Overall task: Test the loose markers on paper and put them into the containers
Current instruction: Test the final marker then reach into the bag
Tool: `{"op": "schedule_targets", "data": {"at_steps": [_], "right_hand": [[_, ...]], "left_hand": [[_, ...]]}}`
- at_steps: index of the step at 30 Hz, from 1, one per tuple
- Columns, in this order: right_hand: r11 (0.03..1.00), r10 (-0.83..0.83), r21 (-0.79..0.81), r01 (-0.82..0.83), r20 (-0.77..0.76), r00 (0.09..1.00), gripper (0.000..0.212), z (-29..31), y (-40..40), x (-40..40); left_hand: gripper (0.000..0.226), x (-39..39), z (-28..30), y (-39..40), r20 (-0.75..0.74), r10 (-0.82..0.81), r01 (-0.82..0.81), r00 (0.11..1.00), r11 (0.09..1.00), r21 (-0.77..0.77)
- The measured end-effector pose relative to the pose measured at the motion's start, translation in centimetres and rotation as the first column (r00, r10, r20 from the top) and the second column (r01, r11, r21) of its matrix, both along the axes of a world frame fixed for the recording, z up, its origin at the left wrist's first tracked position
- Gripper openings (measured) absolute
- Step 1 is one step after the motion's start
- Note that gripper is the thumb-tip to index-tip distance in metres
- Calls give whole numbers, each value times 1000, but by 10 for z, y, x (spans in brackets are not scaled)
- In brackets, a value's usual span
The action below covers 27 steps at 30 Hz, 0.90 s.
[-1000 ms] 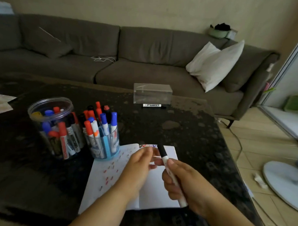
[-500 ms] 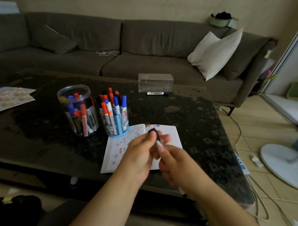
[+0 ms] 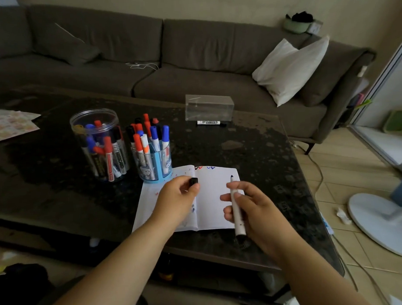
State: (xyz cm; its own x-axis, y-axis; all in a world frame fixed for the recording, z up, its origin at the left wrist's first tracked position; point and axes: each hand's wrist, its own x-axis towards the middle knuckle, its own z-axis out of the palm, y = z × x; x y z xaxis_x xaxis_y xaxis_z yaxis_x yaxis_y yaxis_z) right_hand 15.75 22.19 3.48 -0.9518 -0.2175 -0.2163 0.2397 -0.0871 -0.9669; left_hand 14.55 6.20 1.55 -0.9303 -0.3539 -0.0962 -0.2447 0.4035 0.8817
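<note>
The white marker with its dark tip bared (image 3: 236,206) stands upright in our right hand (image 3: 254,209), fingers curled round its barrel, above the open white notebook (image 3: 210,197). Our left hand (image 3: 176,196) pinches its small black cap (image 3: 193,181).

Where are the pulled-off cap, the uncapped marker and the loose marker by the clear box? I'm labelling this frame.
cap (image 3: 193,181): head view, its black end showing at the left hand's fingertips.
uncapped marker (image 3: 236,210): head view, mid white barrel in the right hand.
loose marker (image 3: 208,122): head view, middle of its white barrel.
</note>
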Motion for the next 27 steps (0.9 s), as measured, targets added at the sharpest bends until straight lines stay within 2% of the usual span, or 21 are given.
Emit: {"op": "schedule_targets", "data": {"at_steps": [3,6,9,12,14,19,22,27], "right_hand": [[963,-46,-257,87,162,986,28,-6,4,-21],[955,-36,-284,86,176,984,22,-18,6,-42],[985,-51,-154,73,144,988,13,-29,4,-65],[992,-126,35,125,39,991,35,-40,2,-93],[974,-147,163,155,-60,987,38,-46,0,-112],[861,-87,462,213,-280,956,17,-64,-9,-157],[845,-54,490,212,-316,947,14,-75,-15,-177],[833,-88,486,263,-353,931,21,-91,-21,-189]], "left_hand": [[26,-14,-15,0,19,-71,73,997,989,-132],[24,-30,-29,-2,21,-150,151,988,956,-251],[25,-48,-37,-1,1,-278,260,961,897,-358],[29,-67,-45,2,21,-357,325,934,824,-464],[30,-78,-51,6,27,-404,356,914,770,-530],[23,-92,-64,10,30,-468,388,883,694,-607],[18,-94,-72,8,-6,-470,377,883,716,-587],[19,-94,-73,6,-71,-469,349,881,743,-572]]}}
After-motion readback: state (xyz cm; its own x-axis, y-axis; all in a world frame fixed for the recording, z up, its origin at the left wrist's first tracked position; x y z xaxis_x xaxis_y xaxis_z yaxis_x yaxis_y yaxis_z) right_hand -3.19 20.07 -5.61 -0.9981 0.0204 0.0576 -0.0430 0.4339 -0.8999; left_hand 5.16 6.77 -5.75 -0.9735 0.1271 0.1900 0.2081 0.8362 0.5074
